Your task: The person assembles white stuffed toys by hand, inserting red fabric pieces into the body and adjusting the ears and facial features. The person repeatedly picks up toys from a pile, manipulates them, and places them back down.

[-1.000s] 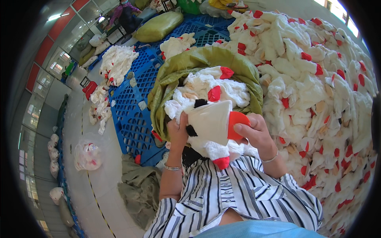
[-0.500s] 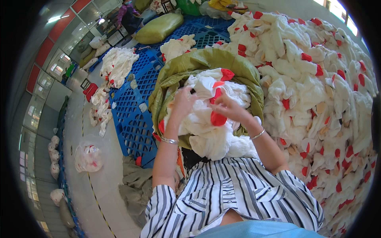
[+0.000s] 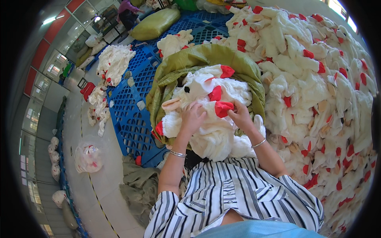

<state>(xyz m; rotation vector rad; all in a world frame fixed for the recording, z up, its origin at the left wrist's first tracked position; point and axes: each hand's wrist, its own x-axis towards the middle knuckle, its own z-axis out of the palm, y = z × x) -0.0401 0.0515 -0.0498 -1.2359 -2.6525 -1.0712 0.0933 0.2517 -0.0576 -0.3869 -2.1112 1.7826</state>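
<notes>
In front of me an open olive-green woven sack (image 3: 198, 51) is filled with white plush. On top lies a limp white plush toy skin (image 3: 196, 88) with a black eye, a pale ear and red tips. My right hand (image 3: 242, 118) is closed on the edge of one of its red tips, thumb and fingers pinching. My left hand (image 3: 193, 119) lies just left of that tip, its curled fingers gripping the white fur. Part of the plush hangs over the sack's near rim toward my striped shirt.
A huge heap of similar white-and-red plush skins (image 3: 313, 99) rises on the right. Blue plastic pallets (image 3: 129, 119) lie under and behind the sack. Left are smaller plush piles (image 3: 115, 63), a clear bag (image 3: 88, 156) and grey-green cloth (image 3: 139, 186). A person (image 3: 127, 14) bends at the far left.
Both hands have come down toward me. The left has left the toy's head, uncovering eye and ear; the right has taken hold of the red tip, which now points right.
</notes>
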